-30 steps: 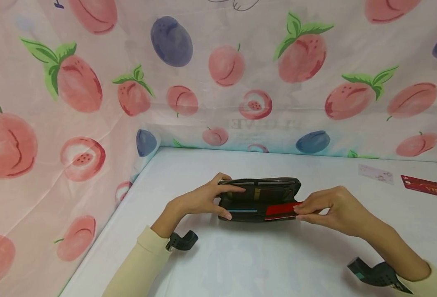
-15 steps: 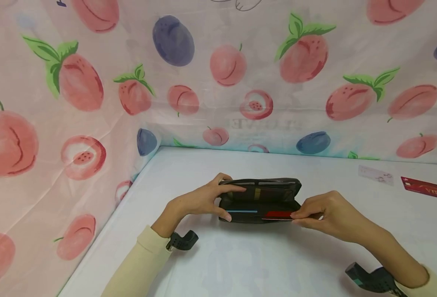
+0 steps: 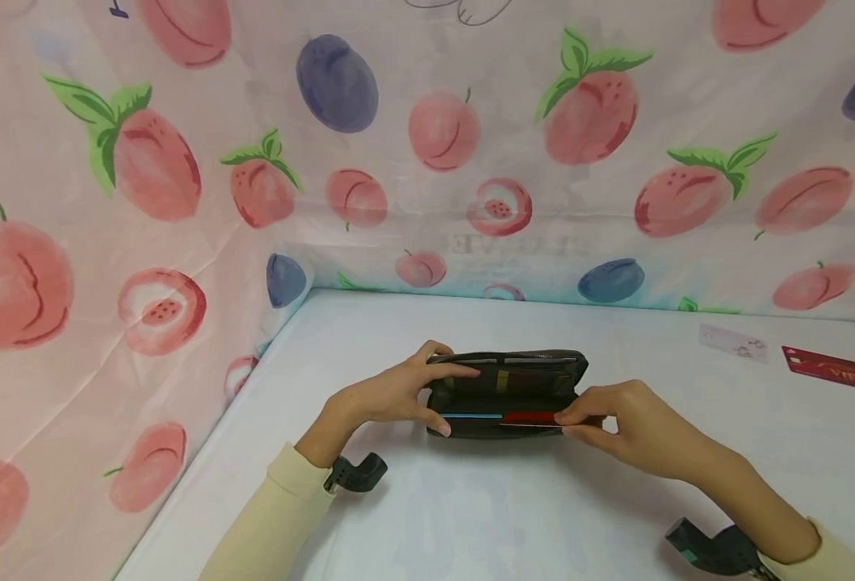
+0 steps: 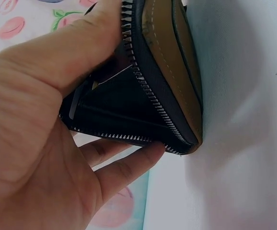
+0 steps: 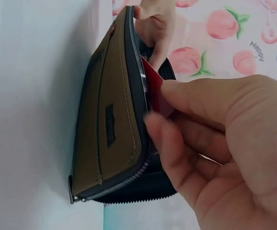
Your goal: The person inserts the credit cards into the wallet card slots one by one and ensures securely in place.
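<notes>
An unzipped long wallet [image 3: 546,357], dark inside and brown outside, stands on the table with its mouth toward me. My left hand [image 3: 398,391] grips its left end; in the left wrist view the thumb and fingers spread across the toothed zipper edges [image 4: 145,84]. Between thumb and forefinger my right hand [image 3: 634,428] pinches a red card [image 3: 529,417] at its right end, the rest of the card lying inside the wallet's front side. Left of it shows the thin blue edge of another card [image 3: 471,416]. The right wrist view shows the red card [image 5: 152,88] just behind the zipper rim.
On the white table [image 3: 412,516], at the back right, lie a pale pink patterned card [image 3: 734,343] and a dark red VIP card [image 3: 825,366]. A fruit-print cloth [image 3: 398,234] hangs behind and along the left side. Each wrist wears a black camera mount [image 3: 358,472].
My right hand has moved left with the red card, which has slid left and lower into the wallet, so less of its face shows. The left hand and wallet have stayed put.
</notes>
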Motion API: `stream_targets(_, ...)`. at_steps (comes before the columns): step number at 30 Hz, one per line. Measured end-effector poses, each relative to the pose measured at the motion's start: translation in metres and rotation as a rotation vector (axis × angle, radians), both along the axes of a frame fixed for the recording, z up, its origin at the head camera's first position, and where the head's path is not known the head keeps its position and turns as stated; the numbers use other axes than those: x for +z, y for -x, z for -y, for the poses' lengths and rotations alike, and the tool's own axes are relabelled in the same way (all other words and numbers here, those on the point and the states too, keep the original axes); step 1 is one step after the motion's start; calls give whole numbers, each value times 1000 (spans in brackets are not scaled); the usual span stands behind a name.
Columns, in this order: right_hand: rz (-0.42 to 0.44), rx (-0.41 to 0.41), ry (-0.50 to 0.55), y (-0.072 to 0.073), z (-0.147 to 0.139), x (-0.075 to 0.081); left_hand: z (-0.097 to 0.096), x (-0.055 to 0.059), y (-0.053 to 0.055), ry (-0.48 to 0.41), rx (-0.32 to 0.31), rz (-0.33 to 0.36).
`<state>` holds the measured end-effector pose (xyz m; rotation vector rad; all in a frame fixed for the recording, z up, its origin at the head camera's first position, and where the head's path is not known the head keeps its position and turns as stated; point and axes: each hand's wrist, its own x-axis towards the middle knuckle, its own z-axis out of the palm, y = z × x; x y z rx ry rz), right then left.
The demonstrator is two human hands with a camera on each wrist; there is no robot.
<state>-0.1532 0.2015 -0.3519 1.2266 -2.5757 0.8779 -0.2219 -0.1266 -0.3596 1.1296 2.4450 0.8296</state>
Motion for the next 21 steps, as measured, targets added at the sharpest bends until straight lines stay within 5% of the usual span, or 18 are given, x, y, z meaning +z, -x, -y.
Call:
stream_targets(12, 39, -26, -24, 9, -11, -4, 1, 0, 0, 4, -20, -17)
stream_targets(21, 64, -242, 13, 8, -9, -3, 2, -2, 2, -4, -31, -25)
